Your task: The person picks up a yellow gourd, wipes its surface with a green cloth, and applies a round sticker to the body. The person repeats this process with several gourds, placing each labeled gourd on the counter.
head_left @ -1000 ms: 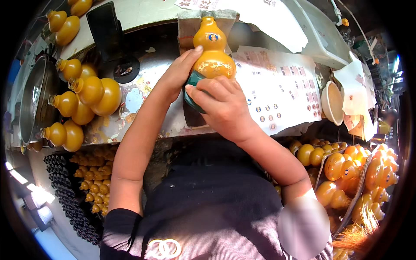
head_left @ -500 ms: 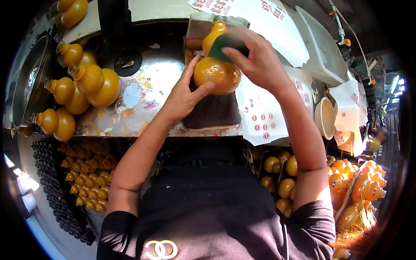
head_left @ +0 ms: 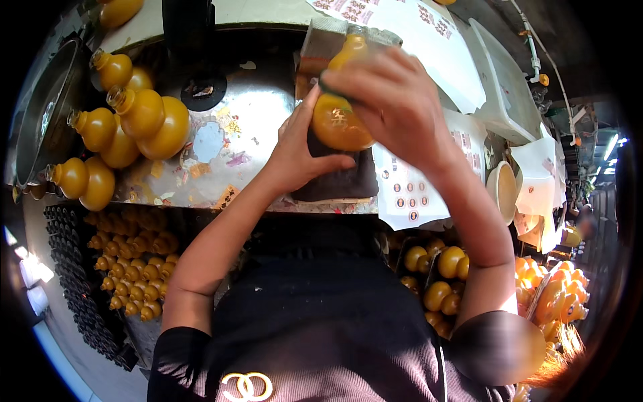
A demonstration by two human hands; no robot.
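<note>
A yellow gourd-shaped bottle (head_left: 340, 127) with a clear neck lies on a dark pad (head_left: 338, 181) at the bench's front edge, neck pointing away from me. Gold characters show on its rounder near half. My left hand (head_left: 295, 144) cups the bottle's left side with its fingers, thumb stretched out by its base. Across the bottle's waist and right side reaches my right hand (head_left: 395, 100), blurred by motion. Its fingers are closed over a green pad (head_left: 326, 86), of which only a dark edge shows; the hand hides most of it.
Several more gourd bottles (head_left: 151, 120) stand at the left of the bench, beside a dark round pan (head_left: 50, 114). Sheets of printed stickers (head_left: 408, 194) lie at the right, near a pale bowl (head_left: 501, 191) and a white plastic tub (head_left: 502, 80). Racked bottles (head_left: 137, 268) sit below the bench.
My right hand has turned over the bottle, so the green pad is now mostly covered. My left thumb has come off the bottle's face toward its base. The whole view has shifted slightly.
</note>
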